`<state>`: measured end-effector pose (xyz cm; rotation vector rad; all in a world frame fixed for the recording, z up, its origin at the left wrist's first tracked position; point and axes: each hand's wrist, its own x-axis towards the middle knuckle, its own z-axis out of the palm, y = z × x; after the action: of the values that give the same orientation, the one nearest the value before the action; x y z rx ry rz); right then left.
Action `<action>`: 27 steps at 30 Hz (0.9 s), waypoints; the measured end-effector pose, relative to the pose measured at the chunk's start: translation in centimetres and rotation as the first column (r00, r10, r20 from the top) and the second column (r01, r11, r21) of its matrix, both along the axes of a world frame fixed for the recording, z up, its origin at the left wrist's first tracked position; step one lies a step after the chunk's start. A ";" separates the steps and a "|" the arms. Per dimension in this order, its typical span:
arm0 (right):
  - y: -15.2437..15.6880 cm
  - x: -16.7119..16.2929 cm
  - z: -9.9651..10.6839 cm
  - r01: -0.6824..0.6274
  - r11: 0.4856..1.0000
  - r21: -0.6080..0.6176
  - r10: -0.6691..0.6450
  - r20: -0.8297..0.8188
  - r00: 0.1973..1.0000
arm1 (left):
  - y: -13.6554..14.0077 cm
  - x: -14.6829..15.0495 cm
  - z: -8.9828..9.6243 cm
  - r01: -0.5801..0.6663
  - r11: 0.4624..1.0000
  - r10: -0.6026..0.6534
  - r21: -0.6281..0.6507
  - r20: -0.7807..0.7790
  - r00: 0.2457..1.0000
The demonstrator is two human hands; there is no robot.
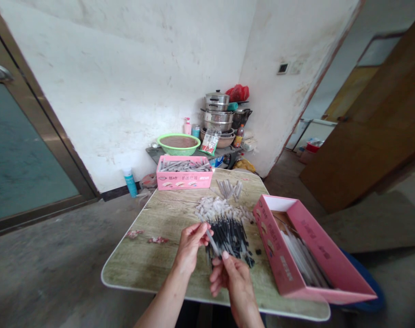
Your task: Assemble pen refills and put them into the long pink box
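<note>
A slim translucent plastic tube (213, 243) slants between my hands above the near half of the table. My left hand (189, 246) pinches its upper end between thumb and fingers. Its lower end is in my right hand (234, 277), under the thumb, with the other fingers curled below. Just beyond lies a pile of thin black sticks (232, 234), partly hidden by my hands. Small whitish translucent pieces (214, 207) are heaped behind it. Farther back rests a small bunch of translucent tubes (230, 189).
On the right of the wood-patterned table (142, 259) stands a pink box (274, 248) holding long translucent tubes. Another pink box (184, 179), full of greyish tubes, is at the far edge. Behind are a green basin (178, 149) and stacked steamer pots (217, 118).
</note>
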<state>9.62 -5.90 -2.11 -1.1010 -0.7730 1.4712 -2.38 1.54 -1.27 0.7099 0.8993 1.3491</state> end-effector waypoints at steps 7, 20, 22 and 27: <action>0.0 0.0 -0.2 0.029 0.999 0.027 -0.030 0.032 0.999 | -0.1 -0.1 -0.2 0.011 1.000 -0.011 0.010 0.006 1.000; -0.3 0.4 0.2 0.001 1.000 0.015 -0.001 -0.004 1.000 | 0.4 -0.2 -0.2 -0.006 1.000 0.006 0.000 0.014 1.000; -0.4 0.5 0.3 0.001 1.000 0.015 -0.001 0.003 1.000 | 0.7 -0.3 -0.3 -0.018 1.000 0.018 -0.010 0.023 1.000; -0.6 1.5 0.1 -0.010 1.000 0.008 0.009 0.067 0.998 | 2.0 -1.0 -0.5 -0.064 0.998 0.064 0.006 0.046 0.997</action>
<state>11.09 -6.54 -2.02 -1.1462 -0.8315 1.4440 -3.39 3.50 -1.82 0.6576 0.8872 1.4204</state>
